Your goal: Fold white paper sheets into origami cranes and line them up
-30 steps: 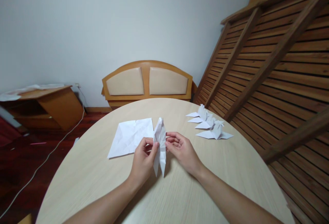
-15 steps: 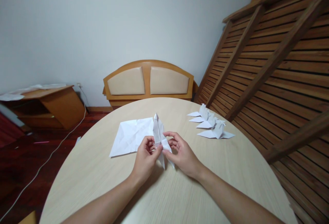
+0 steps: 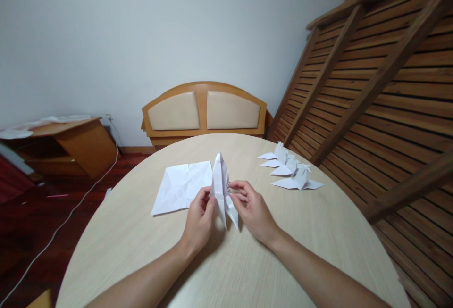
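A partly folded white origami paper [image 3: 220, 180] is held upright over the table, one point up and two narrow points hanging down. My left hand [image 3: 201, 213] pinches its left side between thumb and fingers. On its right edge, my right hand [image 3: 253, 211] is closed with thumb and fingertips on the paper. Behind my left hand lies a creased white sheet of paper [image 3: 177, 185], flat on the table. Several finished white paper birds [image 3: 300, 179] stand in a slanting row at the right, beyond my right hand.
The round pale wooden table [image 3: 141, 251] fills the foreground. Behind it stands a headboard [image 3: 203, 110] with cream panels. A slatted wooden frame [image 3: 382, 91] leans at the right. A low wooden cabinet [image 3: 88, 152] and a white cable [image 3: 67, 220] are at the left.
The folded paper has been turned slightly, so its upper point shows broader and its lower points have shifted. My right fingers have moved a little along its right edge.
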Demonstrator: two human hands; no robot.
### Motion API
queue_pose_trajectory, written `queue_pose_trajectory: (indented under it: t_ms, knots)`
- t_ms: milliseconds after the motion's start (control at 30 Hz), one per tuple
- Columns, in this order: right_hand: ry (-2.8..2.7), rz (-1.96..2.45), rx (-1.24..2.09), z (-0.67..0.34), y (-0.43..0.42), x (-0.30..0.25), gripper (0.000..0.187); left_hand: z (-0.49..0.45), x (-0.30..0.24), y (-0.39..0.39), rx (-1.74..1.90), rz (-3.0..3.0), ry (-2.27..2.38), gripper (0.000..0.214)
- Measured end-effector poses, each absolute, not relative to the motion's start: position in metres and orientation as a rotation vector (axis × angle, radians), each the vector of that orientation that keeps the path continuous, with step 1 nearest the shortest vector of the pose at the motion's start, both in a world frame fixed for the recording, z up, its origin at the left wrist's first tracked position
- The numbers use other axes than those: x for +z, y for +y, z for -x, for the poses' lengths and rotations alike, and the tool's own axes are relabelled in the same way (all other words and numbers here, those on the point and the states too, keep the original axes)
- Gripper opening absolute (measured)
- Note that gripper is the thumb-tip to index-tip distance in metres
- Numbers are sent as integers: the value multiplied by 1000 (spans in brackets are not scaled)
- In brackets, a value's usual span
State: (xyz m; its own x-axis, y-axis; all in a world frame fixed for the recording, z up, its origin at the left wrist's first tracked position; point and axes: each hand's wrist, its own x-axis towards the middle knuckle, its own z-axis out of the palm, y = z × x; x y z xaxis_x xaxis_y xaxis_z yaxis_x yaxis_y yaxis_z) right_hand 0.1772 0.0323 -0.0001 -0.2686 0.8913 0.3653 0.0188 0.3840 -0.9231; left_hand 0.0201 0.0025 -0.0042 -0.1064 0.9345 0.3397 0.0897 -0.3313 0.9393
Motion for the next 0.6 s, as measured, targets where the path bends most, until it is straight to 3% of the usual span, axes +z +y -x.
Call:
queue_pose_trajectory:
  t_ms: [267, 600]
  knots:
    - [-1676, 835, 915, -180, 34, -3, 9, -23, -2, 4, 1473, -1257, 1055, 28]
    - [-1640, 1001, 795, -183, 38, 0, 15, -25, -1, 7, 1483, -1121, 1045, 35]
